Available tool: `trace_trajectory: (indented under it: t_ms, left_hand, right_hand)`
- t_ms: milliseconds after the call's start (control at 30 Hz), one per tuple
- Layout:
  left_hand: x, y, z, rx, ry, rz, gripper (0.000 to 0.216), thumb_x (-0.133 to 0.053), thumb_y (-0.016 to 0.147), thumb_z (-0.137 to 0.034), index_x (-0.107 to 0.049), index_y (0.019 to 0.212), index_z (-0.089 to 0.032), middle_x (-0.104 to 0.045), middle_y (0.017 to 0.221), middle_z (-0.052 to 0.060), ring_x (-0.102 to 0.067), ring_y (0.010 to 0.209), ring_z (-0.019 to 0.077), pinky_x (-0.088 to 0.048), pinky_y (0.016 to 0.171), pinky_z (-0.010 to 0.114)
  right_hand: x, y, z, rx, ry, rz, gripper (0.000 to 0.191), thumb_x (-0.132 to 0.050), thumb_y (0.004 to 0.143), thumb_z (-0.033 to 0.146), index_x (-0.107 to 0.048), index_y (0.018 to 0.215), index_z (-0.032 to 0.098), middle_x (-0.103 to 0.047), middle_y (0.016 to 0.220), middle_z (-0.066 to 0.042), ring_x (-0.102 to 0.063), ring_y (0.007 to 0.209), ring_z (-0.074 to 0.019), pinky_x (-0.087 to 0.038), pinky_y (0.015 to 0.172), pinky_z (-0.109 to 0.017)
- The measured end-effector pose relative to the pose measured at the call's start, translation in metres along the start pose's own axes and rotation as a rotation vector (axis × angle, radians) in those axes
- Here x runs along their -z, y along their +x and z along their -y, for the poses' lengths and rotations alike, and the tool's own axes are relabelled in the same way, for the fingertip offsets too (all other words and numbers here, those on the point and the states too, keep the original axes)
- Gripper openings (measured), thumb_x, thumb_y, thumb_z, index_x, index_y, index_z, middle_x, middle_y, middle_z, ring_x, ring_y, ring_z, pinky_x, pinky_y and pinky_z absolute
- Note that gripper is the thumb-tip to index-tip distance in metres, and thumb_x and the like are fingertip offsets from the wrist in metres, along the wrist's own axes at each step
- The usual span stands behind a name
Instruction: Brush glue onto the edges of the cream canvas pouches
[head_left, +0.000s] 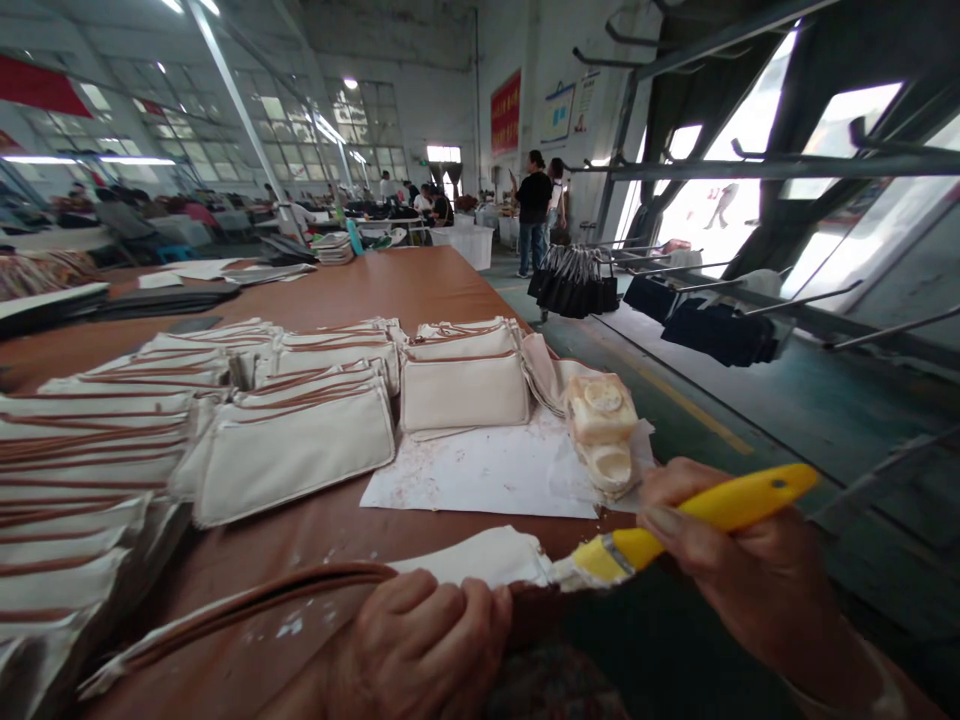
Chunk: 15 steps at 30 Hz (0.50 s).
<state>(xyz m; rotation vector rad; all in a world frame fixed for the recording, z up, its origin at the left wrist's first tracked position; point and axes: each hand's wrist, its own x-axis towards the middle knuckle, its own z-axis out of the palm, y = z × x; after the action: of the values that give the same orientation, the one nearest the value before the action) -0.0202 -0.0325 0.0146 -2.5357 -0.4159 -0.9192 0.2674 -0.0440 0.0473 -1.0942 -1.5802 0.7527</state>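
Brushwork is under way: the right hand (757,570) grips a yellow brush (675,525) at four o'clock, bristles touching the cream pouch (480,558) that the left hand (420,640) presses flat. Rows of pouches (300,440) lie at ten o'clock (whether coated, I cannot tell).

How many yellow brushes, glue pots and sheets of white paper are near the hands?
Yellow brush, held in the right hand: 1
Glue pot: 1
White paper sheet: 1
Total: 3
The left hand presses on a cream bag piece.
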Motion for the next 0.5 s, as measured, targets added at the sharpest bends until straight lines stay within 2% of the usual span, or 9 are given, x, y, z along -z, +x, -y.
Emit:
trace_trajectory:
  t_ms: [67,100,133,233,267,300,400,433,500]
  left_hand:
    - [0.002,-0.002,0.001,-0.031,0.012,0.029,0.022,-0.049,0.097,-0.010,-0.069,0.106,-0.006,-0.071,0.090,0.007,-0.058,0.061,0.0122,-0.033,0.046,0.033]
    - [0.002,-0.002,0.001,-0.042,0.015,0.042,0.023,-0.049,0.097,-0.010,-0.069,0.107,-0.006,-0.072,0.090,0.008,-0.059,0.061,0.0128,-0.034,0.046,0.033]
    - [0.003,-0.003,0.001,-0.039,0.012,0.046,0.023,-0.049,0.096,-0.010,-0.069,0.108,-0.005,-0.072,0.090,0.008,-0.059,0.061,0.0131,-0.034,0.046,0.033]
    - [0.005,-0.006,0.002,-0.001,-0.009,0.039,0.024,-0.047,0.097,-0.010,-0.068,0.110,-0.005,-0.073,0.089,0.008,-0.060,0.062,0.0133,-0.037,0.046,0.033]
    - [0.005,-0.007,0.002,0.007,-0.018,0.044,0.025,-0.046,0.098,-0.010,-0.067,0.111,-0.006,-0.073,0.089,0.008,-0.060,0.062,0.0131,-0.038,0.047,0.033]
    - [0.006,-0.007,0.003,0.020,-0.025,0.042,0.024,-0.046,0.099,-0.010,-0.067,0.110,-0.006,-0.073,0.087,0.008,-0.059,0.061,0.0127,-0.037,0.046,0.033]
    - [0.007,-0.007,0.003,0.048,-0.035,0.043,0.023,-0.045,0.099,-0.009,-0.066,0.110,-0.006,-0.073,0.085,0.007,-0.058,0.058,0.0124,-0.035,0.046,0.033]
    - [0.009,-0.006,0.003,0.066,-0.033,0.037,0.023,-0.044,0.099,-0.009,-0.065,0.110,-0.006,-0.073,0.083,0.007,-0.057,0.057,0.0123,-0.034,0.046,0.033]
    - [0.014,-0.006,0.002,0.118,-0.011,0.036,0.023,-0.042,0.101,-0.010,-0.063,0.109,-0.007,-0.071,0.079,0.006,-0.055,0.055,0.0120,-0.034,0.046,0.032]
  right_hand:
    - [-0.002,0.000,0.001,0.043,0.037,-0.133,0.023,-0.059,0.098,0.036,-0.063,0.081,0.021,-0.053,0.075,-0.003,-0.050,0.066,-0.0170,-0.044,0.060,-0.029]
    - [-0.004,0.000,0.001,0.070,0.035,-0.150,0.021,-0.059,0.098,0.035,-0.064,0.082,0.021,-0.054,0.077,-0.003,-0.052,0.068,-0.0178,-0.045,0.061,-0.030]
    - [-0.007,0.000,0.000,0.095,0.025,-0.110,0.020,-0.059,0.098,0.033,-0.064,0.083,0.021,-0.055,0.077,-0.003,-0.053,0.068,-0.0178,-0.045,0.062,-0.030]
    - [-0.013,-0.002,0.000,0.123,-0.018,0.156,0.019,-0.056,0.099,0.025,-0.060,0.081,0.021,-0.054,0.071,0.000,-0.052,0.064,-0.0148,-0.044,0.061,-0.028]
    - [-0.014,-0.002,0.001,0.139,-0.028,0.192,0.019,-0.056,0.099,0.023,-0.059,0.080,0.021,-0.053,0.070,0.001,-0.052,0.062,-0.0139,-0.043,0.060,-0.027]
    - [-0.015,-0.002,0.003,0.159,-0.030,0.166,0.019,-0.056,0.099,0.022,-0.059,0.080,0.021,-0.053,0.070,0.001,-0.052,0.062,-0.0136,-0.043,0.060,-0.027]
    - [-0.020,0.000,0.008,0.231,-0.021,-0.064,0.017,-0.055,0.100,0.023,-0.062,0.085,0.022,-0.057,0.075,-0.001,-0.056,0.069,-0.0152,-0.045,0.061,-0.026]
    - [-0.023,0.000,0.008,0.243,-0.020,-0.079,0.017,-0.055,0.100,0.024,-0.063,0.085,0.023,-0.058,0.075,-0.001,-0.057,0.068,-0.0153,-0.045,0.060,-0.025]
    - [-0.031,-0.001,0.003,0.245,-0.048,0.026,0.022,-0.055,0.099,0.025,-0.062,0.079,0.023,-0.056,0.067,0.000,-0.056,0.059,-0.0134,-0.045,0.055,-0.023]
